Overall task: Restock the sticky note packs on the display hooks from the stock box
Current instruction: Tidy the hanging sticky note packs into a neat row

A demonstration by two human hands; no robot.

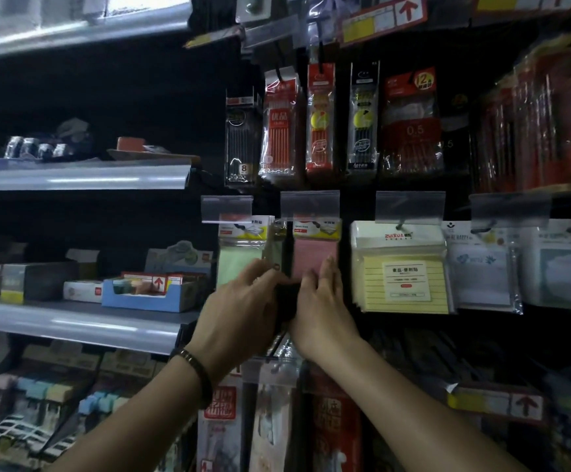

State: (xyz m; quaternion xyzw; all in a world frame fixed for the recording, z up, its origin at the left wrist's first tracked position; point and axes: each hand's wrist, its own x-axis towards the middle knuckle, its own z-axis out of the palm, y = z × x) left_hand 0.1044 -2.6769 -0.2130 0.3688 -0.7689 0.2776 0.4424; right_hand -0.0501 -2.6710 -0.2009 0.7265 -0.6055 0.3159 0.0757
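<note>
A pink sticky note pack hangs on a display hook under a clear price tag holder. My right hand grips its lower left edge, with the fingers spread flat on its front. Left of it hangs a green sticky note pack. Between the two, a pale green pack is turned edge-on, and my left hand pinches its lower end. A dark gap separates my two hands. A yellow lined sticky note pack hangs to the right.
Pen packs hang on the row above. White memo packs hang further right. Grey shelves on the left carry a blue carton and small boxes. More hanging packs are below my wrists.
</note>
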